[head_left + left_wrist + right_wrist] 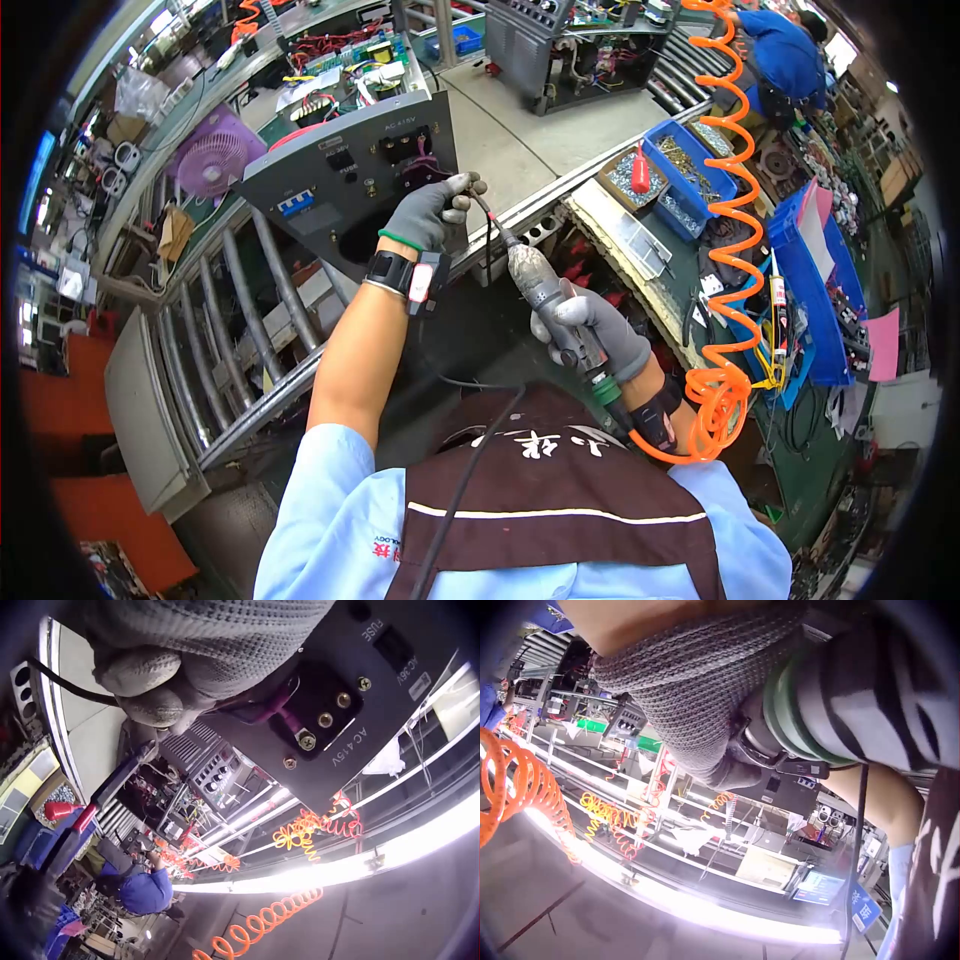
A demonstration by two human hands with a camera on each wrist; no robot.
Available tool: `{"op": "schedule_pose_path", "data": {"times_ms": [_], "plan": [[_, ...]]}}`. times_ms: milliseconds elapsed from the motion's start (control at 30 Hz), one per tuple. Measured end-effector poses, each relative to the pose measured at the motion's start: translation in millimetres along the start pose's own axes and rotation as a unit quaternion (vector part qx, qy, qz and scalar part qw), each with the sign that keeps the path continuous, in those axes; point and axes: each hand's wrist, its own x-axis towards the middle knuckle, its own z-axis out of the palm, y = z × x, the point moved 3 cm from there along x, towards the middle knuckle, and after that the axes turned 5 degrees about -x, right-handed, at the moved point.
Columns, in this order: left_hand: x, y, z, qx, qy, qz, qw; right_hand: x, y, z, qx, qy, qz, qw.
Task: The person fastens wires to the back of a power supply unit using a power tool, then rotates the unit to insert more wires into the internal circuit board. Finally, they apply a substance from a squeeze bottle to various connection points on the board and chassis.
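The left hand (pixel 425 218), gloved in grey, pinches a dark cable (pixel 79 691) beside the grey panel (pixel 300 170). Its curled fingertips meet the bit end of a pneumatic driver (pixel 535 275); the exact contact is partly hidden. The right hand (pixel 610 335), also gloved, grips the driver's body, which points up and left. On the panel, a purple-sleeved lug (pixel 289 720) is screwed to a terminal, with bare brass terminals beside it. In the right wrist view, the glove (pixel 697 697) wraps the tool near a green ring (pixel 780 705).
An orange coiled hose (pixel 735 210) hangs at the right. Blue bins (pixel 690 180) of small hardware and a red bottle (pixel 640 170) stand on the right bench. Metal rollers (pixel 265 290) lie at the left, near a purple fan (pixel 212 160). Another person (pixel 785 55) is at the upper right.
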Motion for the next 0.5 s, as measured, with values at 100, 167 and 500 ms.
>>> {"op": "schedule_pose_path", "data": {"times_ms": [100, 167, 500], "plan": [[-21, -13, 2, -0.049, 0.028, 0.047, 0.997, 0, 1, -5, -0.020, -0.019, 0.023, 0.999], [-23, -19, -3, -0.005, 0.038, 0.104, 0.994, -3, -3, -1, -0.026, -0.013, 0.031, 0.999], [-75, -38, 2, -0.007, 0.156, 0.261, 0.953, -7, -16, 8, -0.322, -0.012, -0.027, 0.946]]}}
